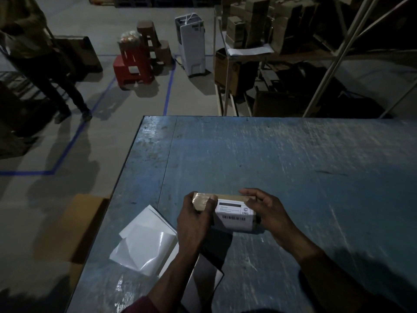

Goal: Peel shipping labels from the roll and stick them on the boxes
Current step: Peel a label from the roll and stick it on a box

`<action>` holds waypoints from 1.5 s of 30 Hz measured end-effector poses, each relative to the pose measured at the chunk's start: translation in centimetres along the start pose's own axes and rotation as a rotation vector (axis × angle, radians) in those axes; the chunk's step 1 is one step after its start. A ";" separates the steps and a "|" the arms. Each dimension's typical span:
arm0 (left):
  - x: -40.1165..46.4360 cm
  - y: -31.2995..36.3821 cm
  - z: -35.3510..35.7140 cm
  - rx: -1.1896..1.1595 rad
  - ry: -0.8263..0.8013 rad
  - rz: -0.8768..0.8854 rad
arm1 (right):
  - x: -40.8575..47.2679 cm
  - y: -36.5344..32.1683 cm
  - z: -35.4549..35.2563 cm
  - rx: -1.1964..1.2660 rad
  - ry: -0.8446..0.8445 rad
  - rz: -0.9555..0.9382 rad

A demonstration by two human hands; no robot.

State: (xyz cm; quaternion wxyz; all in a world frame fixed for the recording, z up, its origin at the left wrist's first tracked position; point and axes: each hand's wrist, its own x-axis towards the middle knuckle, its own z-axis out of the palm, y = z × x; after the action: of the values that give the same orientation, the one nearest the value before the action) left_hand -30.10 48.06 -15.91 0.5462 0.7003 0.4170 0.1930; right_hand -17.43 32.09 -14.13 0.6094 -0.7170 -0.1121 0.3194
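Both of my hands are gripping the small brown cardboard box [204,203] above the scuffed blue table [293,159]: left hand [195,220] curled round its left end, right hand [264,211] round its right. Between my fingers the white barcoded shipping label [233,214] is lying on the box, so I am judging the sticking step nearly done; next I am expecting to smooth its edges flat.

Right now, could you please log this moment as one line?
left hand grips small brown cardboard box | right hand presses white shipping label | blue table
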 end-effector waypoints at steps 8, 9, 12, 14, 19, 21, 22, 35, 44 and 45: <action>1.8 1.1 -2.4 -0.047 -0.421 0.022 | 0.4 -0.4 -1.8 0.067 0.085 0.267; 2.2 1.0 -2.6 -0.050 -0.482 0.015 | 0.3 -0.8 -2.1 0.080 0.072 0.302; 3.2 0.7 -3.6 -0.037 -0.612 0.039 | 0.7 -1.2 -3.0 0.095 0.063 0.321; 4.0 0.2 -4.2 -0.013 -0.708 0.097 | 0.8 -1.5 -3.4 0.083 0.055 0.329; 4.9 -0.1 -3.0 0.234 -0.645 0.306 | 1.1 -1.0 -3.5 0.077 0.086 0.401; 5.2 -0.3 -2.5 0.263 -0.630 0.311 | 1.1 -0.8 -3.5 0.038 0.088 0.409; 5.4 -0.5 -2.4 0.281 -0.635 0.294 | 1.1 -0.7 -3.5 -0.009 0.077 0.403; 6.7 -1.9 -1.3 0.401 -0.743 0.147 | 0.4 1.3 -4.4 -0.263 -0.013 0.335; 7.4 -1.0 0.0 0.656 -0.625 0.432 | 1.0 1.8 -6.1 -0.465 -0.028 0.306; 7.0 -0.8 0.3 0.622 -0.647 0.480 | 1.0 1.8 -6.3 -0.479 -0.035 0.281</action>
State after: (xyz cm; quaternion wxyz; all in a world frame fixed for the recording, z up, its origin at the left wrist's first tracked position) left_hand -26.12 53.50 -18.02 0.3533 0.9298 0.0917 -0.0471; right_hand -13.28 27.17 -15.82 0.3701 -0.8436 -0.0945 0.3775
